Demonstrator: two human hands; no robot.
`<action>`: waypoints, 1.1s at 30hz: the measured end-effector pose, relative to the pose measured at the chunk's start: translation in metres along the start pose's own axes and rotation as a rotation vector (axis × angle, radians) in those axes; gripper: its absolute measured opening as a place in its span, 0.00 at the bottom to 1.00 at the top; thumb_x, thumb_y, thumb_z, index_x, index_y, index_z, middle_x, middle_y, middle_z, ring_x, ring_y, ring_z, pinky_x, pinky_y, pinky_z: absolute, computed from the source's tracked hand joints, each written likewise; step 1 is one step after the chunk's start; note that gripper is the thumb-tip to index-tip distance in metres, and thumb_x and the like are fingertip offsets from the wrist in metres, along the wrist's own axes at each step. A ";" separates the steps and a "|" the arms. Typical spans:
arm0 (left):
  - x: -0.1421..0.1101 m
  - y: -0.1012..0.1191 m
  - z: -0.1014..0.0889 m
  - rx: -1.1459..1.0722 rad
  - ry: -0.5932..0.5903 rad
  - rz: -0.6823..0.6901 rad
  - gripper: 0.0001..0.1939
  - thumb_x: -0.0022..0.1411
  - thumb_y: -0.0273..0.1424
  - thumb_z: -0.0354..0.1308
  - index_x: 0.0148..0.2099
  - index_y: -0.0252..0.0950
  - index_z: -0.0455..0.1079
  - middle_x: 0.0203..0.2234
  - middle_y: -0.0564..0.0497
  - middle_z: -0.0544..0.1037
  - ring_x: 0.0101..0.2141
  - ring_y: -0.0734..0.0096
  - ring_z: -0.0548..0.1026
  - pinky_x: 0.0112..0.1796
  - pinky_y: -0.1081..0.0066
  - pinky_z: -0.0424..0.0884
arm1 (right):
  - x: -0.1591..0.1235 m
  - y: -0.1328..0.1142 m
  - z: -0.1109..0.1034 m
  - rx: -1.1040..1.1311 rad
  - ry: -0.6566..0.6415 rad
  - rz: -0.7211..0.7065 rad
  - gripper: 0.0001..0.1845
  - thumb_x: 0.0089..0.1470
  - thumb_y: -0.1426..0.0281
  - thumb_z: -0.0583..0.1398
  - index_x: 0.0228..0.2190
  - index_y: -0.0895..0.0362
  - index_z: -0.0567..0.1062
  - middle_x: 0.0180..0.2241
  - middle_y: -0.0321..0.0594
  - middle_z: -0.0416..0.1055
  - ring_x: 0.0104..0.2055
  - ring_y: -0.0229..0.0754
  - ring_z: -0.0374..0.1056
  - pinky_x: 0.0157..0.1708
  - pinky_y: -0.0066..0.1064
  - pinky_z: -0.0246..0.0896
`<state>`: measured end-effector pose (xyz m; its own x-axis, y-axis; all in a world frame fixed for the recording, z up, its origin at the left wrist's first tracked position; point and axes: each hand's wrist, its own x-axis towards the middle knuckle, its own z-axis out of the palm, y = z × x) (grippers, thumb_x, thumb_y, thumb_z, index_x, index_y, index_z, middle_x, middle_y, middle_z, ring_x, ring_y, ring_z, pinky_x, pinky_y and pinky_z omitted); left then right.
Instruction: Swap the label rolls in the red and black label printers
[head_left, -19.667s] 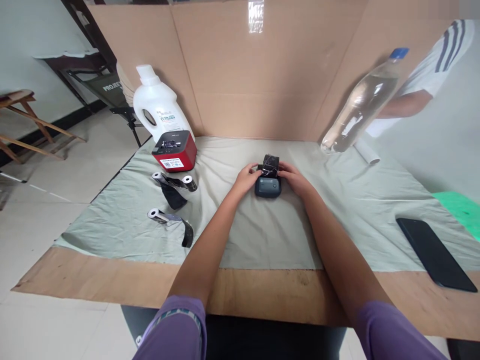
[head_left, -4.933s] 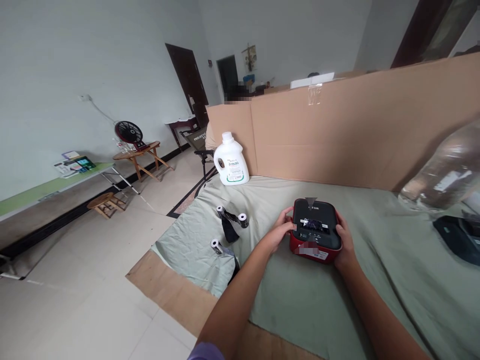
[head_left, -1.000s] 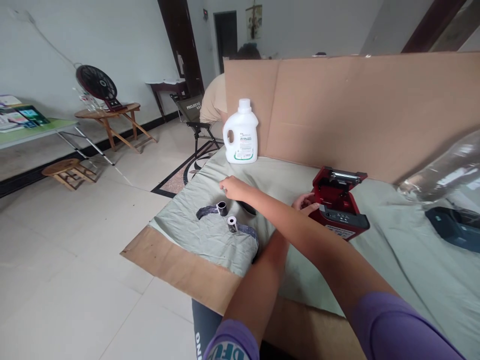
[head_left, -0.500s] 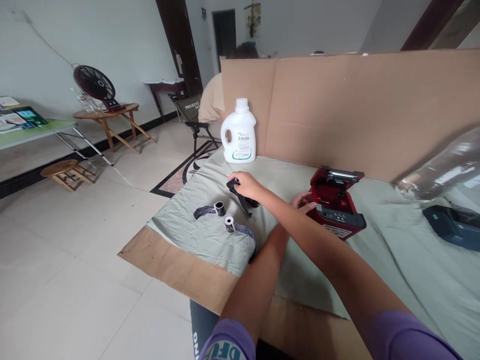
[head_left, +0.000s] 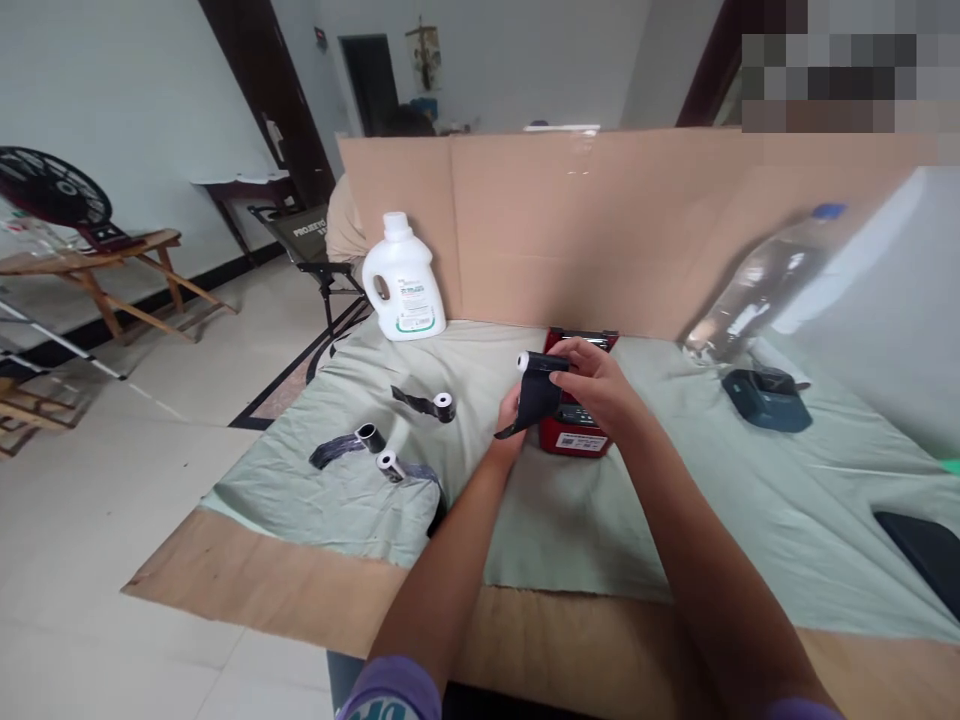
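Observation:
My right hand [head_left: 596,380] pinches a small roll [head_left: 544,362] with a black outer face and a white end. Its loose black strip hangs down in front of my left hand [head_left: 510,408]. That hand is at the left side of a red printer-like box [head_left: 574,440], its fingers mostly hidden by the strip. The box's lid is raised, and the roll and my right hand cover much of its inside. To the left on the cloth lie three similar rolls with trailing strips: one upper roll [head_left: 443,405], one dark-cored roll [head_left: 369,437] and one lower roll [head_left: 390,465].
A white detergent jug [head_left: 405,285] stands at the back left before a cardboard panel [head_left: 570,230]. To the right are a clear bottle [head_left: 761,285], a dark blue device [head_left: 766,398] and a black flat object [head_left: 922,555]. A person's sleeve [head_left: 346,230] shows behind the panel.
My right hand has carried the roll from the left side over to the front of the red box. The view has turned right, and another roll on the cloth is now uncovered.

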<state>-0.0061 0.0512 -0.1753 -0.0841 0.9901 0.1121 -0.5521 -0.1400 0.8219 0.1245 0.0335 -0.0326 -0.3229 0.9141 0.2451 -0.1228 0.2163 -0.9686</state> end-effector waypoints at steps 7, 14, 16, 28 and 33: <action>0.004 0.045 0.025 -0.193 -0.019 0.024 0.20 0.61 0.44 0.67 0.48 0.36 0.75 0.31 0.52 0.77 0.29 0.77 0.73 0.29 0.78 0.67 | -0.006 -0.028 -0.035 -0.035 -0.029 0.099 0.16 0.42 0.69 0.69 0.35 0.54 0.74 0.35 0.35 0.74 0.34 0.38 0.68 0.33 0.30 0.62; 0.015 0.077 0.066 0.051 -0.401 0.044 0.29 0.53 0.48 0.72 0.52 0.36 0.78 0.49 0.42 0.81 0.45 0.59 0.79 0.44 0.67 0.73 | -0.011 -0.038 -0.060 0.190 0.004 0.273 0.26 0.37 0.70 0.71 0.41 0.53 0.72 0.30 0.32 0.73 0.29 0.38 0.69 0.27 0.29 0.60; 0.016 0.076 0.069 0.068 -0.473 0.043 0.30 0.53 0.48 0.72 0.54 0.37 0.78 0.54 0.41 0.79 0.51 0.54 0.77 0.49 0.64 0.72 | -0.012 -0.037 -0.066 0.187 0.001 0.311 0.27 0.37 0.71 0.71 0.41 0.53 0.71 0.30 0.32 0.73 0.29 0.38 0.70 0.28 0.29 0.61; 0.013 0.082 0.065 0.179 -0.610 -0.156 0.43 0.43 0.42 0.78 0.61 0.39 0.73 0.53 0.39 0.78 0.53 0.49 0.78 0.48 0.63 0.75 | -0.019 -0.035 -0.087 -0.058 -0.232 0.329 0.24 0.50 0.64 0.69 0.49 0.51 0.75 0.34 0.35 0.75 0.33 0.39 0.69 0.29 0.28 0.64; 0.010 0.085 0.066 0.134 -0.559 -0.252 0.53 0.34 0.42 0.81 0.65 0.41 0.69 0.54 0.37 0.78 0.49 0.50 0.81 0.43 0.64 0.77 | -0.018 -0.037 -0.091 -0.194 -0.269 0.171 0.16 0.56 0.57 0.65 0.43 0.53 0.81 0.31 0.35 0.71 0.32 0.37 0.64 0.30 0.28 0.59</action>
<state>0.0006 0.0499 -0.0676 0.5021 0.8515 0.1508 -0.3862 0.0648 0.9201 0.2199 0.0399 -0.0053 -0.5617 0.8254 0.0566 0.1257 0.1528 -0.9802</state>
